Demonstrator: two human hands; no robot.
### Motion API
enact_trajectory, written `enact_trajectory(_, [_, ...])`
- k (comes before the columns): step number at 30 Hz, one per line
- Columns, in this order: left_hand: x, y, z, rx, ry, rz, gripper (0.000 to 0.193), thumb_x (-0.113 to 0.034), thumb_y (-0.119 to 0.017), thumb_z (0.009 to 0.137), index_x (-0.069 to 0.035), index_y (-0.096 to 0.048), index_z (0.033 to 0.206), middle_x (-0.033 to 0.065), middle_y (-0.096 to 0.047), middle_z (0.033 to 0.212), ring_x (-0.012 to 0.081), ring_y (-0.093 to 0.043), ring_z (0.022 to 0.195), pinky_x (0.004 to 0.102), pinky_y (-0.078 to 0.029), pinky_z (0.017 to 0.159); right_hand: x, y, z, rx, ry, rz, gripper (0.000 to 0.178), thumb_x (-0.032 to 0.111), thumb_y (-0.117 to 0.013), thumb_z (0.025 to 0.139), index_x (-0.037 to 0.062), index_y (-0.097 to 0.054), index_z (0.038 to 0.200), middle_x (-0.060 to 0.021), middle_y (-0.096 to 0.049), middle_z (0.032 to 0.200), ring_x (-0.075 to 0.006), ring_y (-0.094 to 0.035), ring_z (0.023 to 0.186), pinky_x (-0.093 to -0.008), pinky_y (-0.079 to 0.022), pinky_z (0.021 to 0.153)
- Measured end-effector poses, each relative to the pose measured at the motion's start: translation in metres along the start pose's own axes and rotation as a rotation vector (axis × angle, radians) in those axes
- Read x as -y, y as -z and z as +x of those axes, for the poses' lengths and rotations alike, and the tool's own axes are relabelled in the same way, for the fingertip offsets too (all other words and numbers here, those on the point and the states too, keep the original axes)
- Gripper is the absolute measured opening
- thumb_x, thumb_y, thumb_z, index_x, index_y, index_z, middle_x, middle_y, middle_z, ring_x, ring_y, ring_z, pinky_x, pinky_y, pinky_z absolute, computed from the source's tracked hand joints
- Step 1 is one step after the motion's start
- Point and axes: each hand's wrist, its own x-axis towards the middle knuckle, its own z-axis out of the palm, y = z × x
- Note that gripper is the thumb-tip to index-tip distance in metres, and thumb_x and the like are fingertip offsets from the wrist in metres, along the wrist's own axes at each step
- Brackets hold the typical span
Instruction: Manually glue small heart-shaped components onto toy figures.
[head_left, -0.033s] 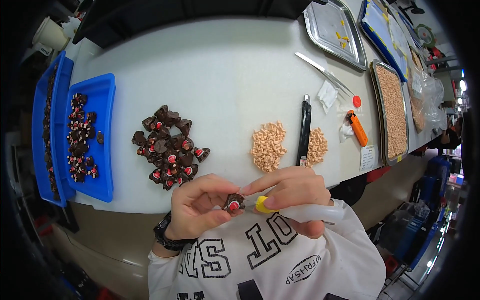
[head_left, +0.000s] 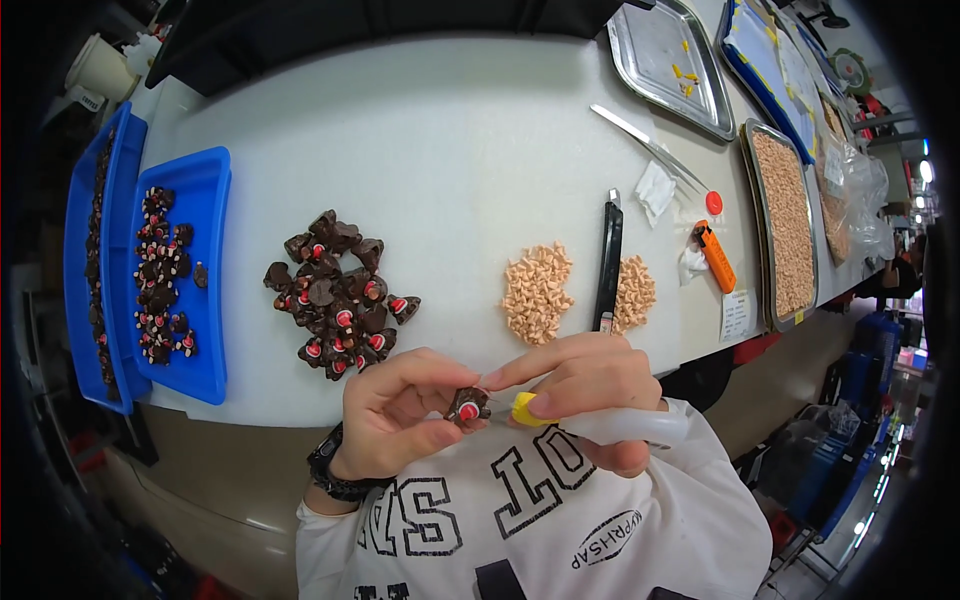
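Between the thumb and fingers of my left hand point(head_left: 390, 415) is a small dark brown moulded piece point(head_left: 468, 408) with a red and white round part on its front. My right hand point(head_left: 595, 378) grips a translucent white squeeze bottle point(head_left: 635, 426) with a yellow cap and a thin needle tip. The tip points left and reaches close to the brown piece; whether they touch, I cannot tell. My right index finger stretches toward my left fingertips. Beyond my hands lie a heap of similar brown pieces point(head_left: 335, 290) and a pile of small peach-coloured parts point(head_left: 537, 290).
A black-handled cutter point(head_left: 609, 260) lies beside a second peach pile point(head_left: 634, 295). Tweezers point(head_left: 650, 145), an orange lighter point(head_left: 715, 257) and tissue point(head_left: 655, 192) are to the right. Blue trays point(head_left: 222, 290) stand left, metal trays point(head_left: 725, 125) far right. A black bin point(head_left: 380, 45) borders the back.
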Motion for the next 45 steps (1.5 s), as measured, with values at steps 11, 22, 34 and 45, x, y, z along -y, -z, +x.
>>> enact_trajectory(11, [-0.001,0.001,0.0,0.008,0.005,-0.001,0.037,0.001,-0.065,0.084,0.012,-0.05,0.116,0.017,-0.055,0.107,0.0221,-0.061,0.097,0.0356,-0.054,0.085,0.002,-0.001,0.0,0.027,-0.058,-0.028,0.059,0.051,-0.033,0.096,-0.0021,-0.058,0.091,-0.0176,-0.064,0.07,-0.0339,-0.068,0.067,-0.0356,-0.055,0.051])
enact_trajectory(22, [0.001,0.002,0.0,0.006,-0.019,-0.016,0.037,0.003,-0.067,0.081,0.006,-0.044,0.109,0.0195,-0.056,0.106,0.0221,-0.062,0.098,0.0397,-0.055,0.088,0.003,-0.001,0.005,0.057,0.006,-0.032,0.059,0.048,-0.027,0.099,-0.003,-0.055,0.091,-0.0104,-0.06,0.056,-0.037,-0.068,0.063,-0.0379,-0.056,0.047])
enact_trajectory(34, [0.0,0.002,0.002,0.008,-0.032,-0.065,0.037,0.005,-0.067,0.079,0.005,-0.045,0.108,0.0189,-0.055,0.106,0.0221,-0.061,0.098,0.04,-0.055,0.086,0.001,0.0,-0.001,0.02,-0.001,0.055,0.051,0.045,-0.041,0.096,-0.0024,-0.059,0.095,-0.012,-0.066,0.081,-0.0362,-0.069,0.081,-0.0358,-0.056,0.058])
enact_trajectory(45, [-0.006,0.001,-0.003,-0.026,0.006,-0.031,0.035,0.005,-0.066,0.08,0.009,-0.049,0.11,0.0183,-0.056,0.105,0.0223,-0.061,0.096,0.039,-0.056,0.083,0.028,0.022,0.016,0.273,-0.098,0.017,0.026,0.007,-0.061,0.087,0.0073,-0.048,0.11,-0.0303,-0.062,0.095,-0.0411,-0.066,0.089,-0.0437,-0.058,0.066])
